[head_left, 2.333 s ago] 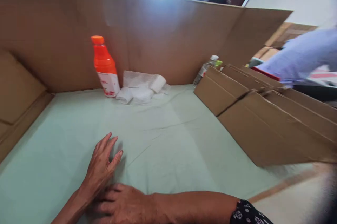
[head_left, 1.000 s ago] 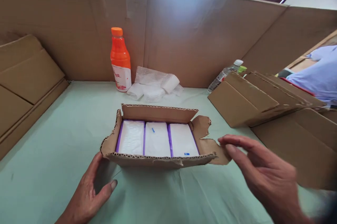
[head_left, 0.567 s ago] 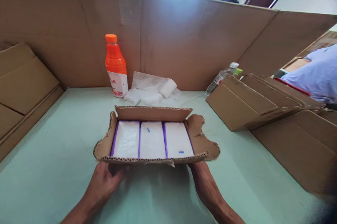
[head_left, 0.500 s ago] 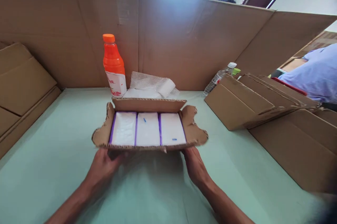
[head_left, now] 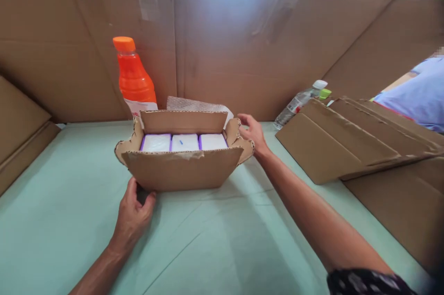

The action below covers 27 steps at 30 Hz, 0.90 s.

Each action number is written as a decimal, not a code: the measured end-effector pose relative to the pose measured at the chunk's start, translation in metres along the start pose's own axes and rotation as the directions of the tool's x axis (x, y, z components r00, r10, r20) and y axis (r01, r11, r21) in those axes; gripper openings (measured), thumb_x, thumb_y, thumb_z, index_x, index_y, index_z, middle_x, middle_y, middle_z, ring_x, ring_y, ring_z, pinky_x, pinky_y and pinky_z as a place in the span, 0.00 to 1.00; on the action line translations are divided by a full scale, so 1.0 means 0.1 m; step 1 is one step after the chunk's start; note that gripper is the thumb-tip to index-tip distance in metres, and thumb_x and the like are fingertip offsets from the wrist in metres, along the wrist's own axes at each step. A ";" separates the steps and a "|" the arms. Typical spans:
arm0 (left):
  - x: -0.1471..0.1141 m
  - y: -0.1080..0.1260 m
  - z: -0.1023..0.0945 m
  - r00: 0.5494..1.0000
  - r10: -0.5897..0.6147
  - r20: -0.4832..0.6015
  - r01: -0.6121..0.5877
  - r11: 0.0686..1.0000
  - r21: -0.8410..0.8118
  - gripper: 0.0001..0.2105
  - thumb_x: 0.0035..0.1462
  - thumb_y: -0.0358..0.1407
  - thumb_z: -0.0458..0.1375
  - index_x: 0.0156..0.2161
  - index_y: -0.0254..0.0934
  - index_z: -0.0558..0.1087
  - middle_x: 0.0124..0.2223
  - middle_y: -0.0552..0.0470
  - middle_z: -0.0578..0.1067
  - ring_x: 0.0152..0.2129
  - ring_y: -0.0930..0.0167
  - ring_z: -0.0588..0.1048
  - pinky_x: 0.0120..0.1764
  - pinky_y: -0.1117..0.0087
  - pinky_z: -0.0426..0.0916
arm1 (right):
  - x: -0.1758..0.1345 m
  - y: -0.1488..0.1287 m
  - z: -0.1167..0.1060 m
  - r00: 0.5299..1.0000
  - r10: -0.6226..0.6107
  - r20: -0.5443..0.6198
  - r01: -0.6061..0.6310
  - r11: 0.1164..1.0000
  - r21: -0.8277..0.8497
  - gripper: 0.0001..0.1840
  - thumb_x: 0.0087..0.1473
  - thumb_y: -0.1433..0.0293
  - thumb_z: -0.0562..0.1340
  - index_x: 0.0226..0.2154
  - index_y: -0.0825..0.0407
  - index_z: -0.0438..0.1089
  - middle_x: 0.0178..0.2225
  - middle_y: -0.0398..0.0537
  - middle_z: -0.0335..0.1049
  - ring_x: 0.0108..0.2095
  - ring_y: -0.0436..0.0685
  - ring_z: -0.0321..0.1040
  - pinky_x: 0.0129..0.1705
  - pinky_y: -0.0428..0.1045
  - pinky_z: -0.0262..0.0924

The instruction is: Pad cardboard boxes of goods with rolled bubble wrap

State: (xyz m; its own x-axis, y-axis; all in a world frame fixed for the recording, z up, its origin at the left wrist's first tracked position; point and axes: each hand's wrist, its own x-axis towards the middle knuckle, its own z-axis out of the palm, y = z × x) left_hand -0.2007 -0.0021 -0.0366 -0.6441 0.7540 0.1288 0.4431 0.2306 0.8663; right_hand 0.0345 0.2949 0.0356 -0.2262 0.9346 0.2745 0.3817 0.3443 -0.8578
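An open cardboard box (head_left: 180, 172) stands on the pale green tabletop in the head view, its flaps raised. Inside sit three white packs with purple edges (head_left: 185, 143), side by side. My left hand (head_left: 133, 214) grips the box's lower left corner, thumb in front; the other fingers are partly hidden. Beyond the box's right end flap is my right hand (head_left: 255, 134), fingers loosely bent and apart, close to the flap. Whether it touches the flap I cannot tell. Behind the box stands an orange bottle (head_left: 136, 80), with bubble wrap (head_left: 189, 104) to its right.
A clear plastic bottle (head_left: 298, 105) leans at the back right beside folded cardboard boxes (head_left: 322, 142). More cardboard (head_left: 21, 128) lies at the left edge. A tall cardboard wall (head_left: 222, 54) closes off the back. A person's light blue sleeve (head_left: 416, 96) shows at the far right.
The box now rests lower, its front panel showing. My right hand has moved from under the front edge to beyond the right end flap. The camera view has shifted.
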 end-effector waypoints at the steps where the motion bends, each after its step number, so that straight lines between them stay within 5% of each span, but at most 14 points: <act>1: 0.00 -0.01 0.00 1.000 -0.008 -0.001 0.008 1.000 -0.012 0.13 0.51 0.42 0.57 0.42 0.41 0.65 0.34 0.54 0.73 0.26 0.69 0.71 0.26 0.71 0.63 | 0.21 0.00 0.06 0.999 0.004 -0.036 -0.005 1.000 -0.021 0.23 0.44 0.68 0.66 0.45 0.56 0.72 0.52 0.58 0.73 0.54 0.64 0.67 0.61 0.61 0.56; 6: 0.03 -0.05 0.00 1.000 -0.006 -0.006 0.006 0.999 -0.047 0.15 0.52 0.40 0.58 0.45 0.40 0.67 0.40 0.50 0.76 0.36 0.65 0.76 0.34 0.68 0.70 | 0.59 0.03 0.24 0.994 -0.009 -0.108 0.004 0.999 -0.048 0.06 0.45 0.71 0.65 0.29 0.53 0.70 0.42 0.54 0.76 0.49 0.62 0.70 0.58 0.59 0.59; 10: 0.03 -0.10 0.00 1.000 0.017 -0.004 -0.017 0.997 -0.070 0.14 0.51 0.39 0.59 0.44 0.40 0.67 0.39 0.50 0.75 0.37 0.65 0.76 0.37 0.68 0.71 | 0.20 0.06 -0.16 0.972 -0.087 -0.217 0.092 0.996 0.015 0.06 0.51 0.65 0.62 0.32 0.51 0.68 0.45 0.52 0.76 0.46 0.58 0.72 0.51 0.56 0.65; 15: 0.02 -0.09 -0.01 1.000 0.017 0.002 -0.017 0.995 -0.098 0.16 0.51 0.39 0.60 0.45 0.39 0.66 0.36 0.53 0.73 0.33 0.67 0.74 0.35 0.69 0.68 | -0.99 0.05 -0.68 0.919 -0.229 -0.320 0.227 0.973 -0.045 0.07 0.53 0.63 0.64 0.32 0.49 0.67 0.50 0.54 0.74 0.50 0.62 0.71 0.51 0.59 0.66; 18: 0.05 -0.06 0.00 1.000 0.027 -0.007 -0.028 0.988 -0.149 0.21 0.50 0.37 0.60 0.50 0.38 0.66 0.38 0.53 0.73 0.34 0.69 0.73 0.36 0.70 0.67 | -2.05 -0.02 -0.65 0.955 -0.291 -0.065 0.273 0.941 -0.202 0.02 0.55 0.67 0.64 0.32 0.48 0.70 0.50 0.53 0.75 0.52 0.63 0.72 0.52 0.58 0.68; 21: 0.07 -0.02 -0.01 0.998 0.038 -0.044 -0.048 0.970 -0.238 0.27 0.49 0.35 0.61 0.56 0.37 0.64 0.47 0.47 0.74 0.43 0.67 0.75 0.44 0.67 0.69 | -2.98 -0.16 -0.55 0.907 -0.337 0.254 0.379 0.914 -0.142 0.10 0.56 0.71 0.64 0.42 0.46 0.72 0.44 0.50 0.78 0.43 0.58 0.77 0.44 0.51 0.72; 23: 0.01 0.02 -0.06 0.994 0.029 -0.108 -0.053 0.973 -0.225 0.32 0.48 0.34 0.61 0.61 0.36 0.62 0.55 0.42 0.72 0.50 0.63 0.73 0.52 0.63 0.67 | -3.33 -0.25 -0.56 0.876 -0.374 0.305 0.413 0.907 -0.074 0.14 0.57 0.74 0.61 0.46 0.46 0.71 0.43 0.49 0.79 0.42 0.56 0.77 0.44 0.49 0.73; 27: -0.37 0.21 -0.23 0.977 0.040 -0.209 -0.044 0.999 -0.017 0.35 0.52 0.36 0.61 0.66 0.41 0.59 0.64 0.41 0.66 0.59 0.57 0.67 0.54 0.57 0.68 | -3.41 -0.22 -0.68 0.918 -0.307 0.253 0.361 0.909 -0.206 0.18 0.59 0.73 0.60 0.52 0.47 0.71 0.49 0.53 0.76 0.49 0.59 0.74 0.50 0.52 0.71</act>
State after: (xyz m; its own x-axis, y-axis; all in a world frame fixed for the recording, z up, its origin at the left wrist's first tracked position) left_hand -0.1814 -0.0390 -0.0120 -0.7424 0.6170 0.2610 0.4605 0.1870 0.8677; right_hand 0.1642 -0.0251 -0.0098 -0.5511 0.7293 0.4055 0.4504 0.6690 -0.5913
